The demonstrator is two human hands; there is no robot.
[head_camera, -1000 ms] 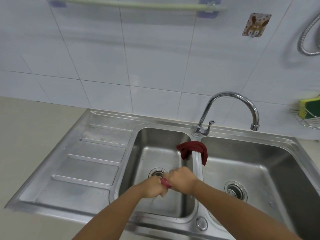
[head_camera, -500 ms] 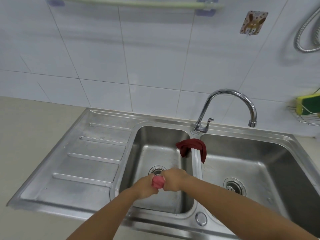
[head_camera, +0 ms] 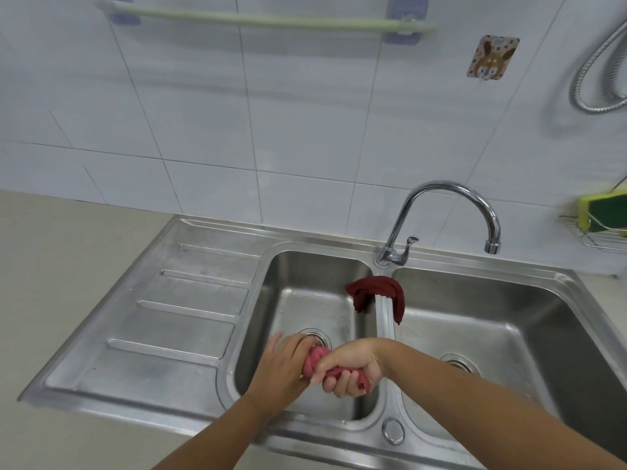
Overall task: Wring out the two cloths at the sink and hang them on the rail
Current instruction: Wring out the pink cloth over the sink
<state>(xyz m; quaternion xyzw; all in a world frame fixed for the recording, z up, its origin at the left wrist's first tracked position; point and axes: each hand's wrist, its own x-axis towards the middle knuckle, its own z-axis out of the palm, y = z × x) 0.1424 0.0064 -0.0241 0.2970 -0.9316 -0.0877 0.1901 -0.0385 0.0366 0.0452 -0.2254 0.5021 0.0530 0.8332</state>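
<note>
Over the left basin of the steel sink (head_camera: 210, 301), both hands grip a twisted pink cloth (head_camera: 317, 359). My left hand (head_camera: 283, 364) holds its left end. My right hand (head_camera: 349, 366) is fisted around its right end, and a bit of cloth pokes out below the fingers. A dark red cloth (head_camera: 375, 291) lies draped over the divider between the two basins, just in front of the tap. The pale green rail (head_camera: 264, 20) runs along the tiled wall at the top, with nothing on it.
A chrome tap (head_camera: 441, 212) arches over the right basin. A wire rack with a yellow-green sponge (head_camera: 604, 212) sits at the right edge. A metal hose (head_camera: 597, 72) and a square wall hook (head_camera: 492, 57) hang on the tiles. Beige counter lies to the left.
My hands have twisted the pink cloth further: the right fist has rolled over so the fingers show, and more cloth is visible between the hands. The view has tilted up to show the rail.
</note>
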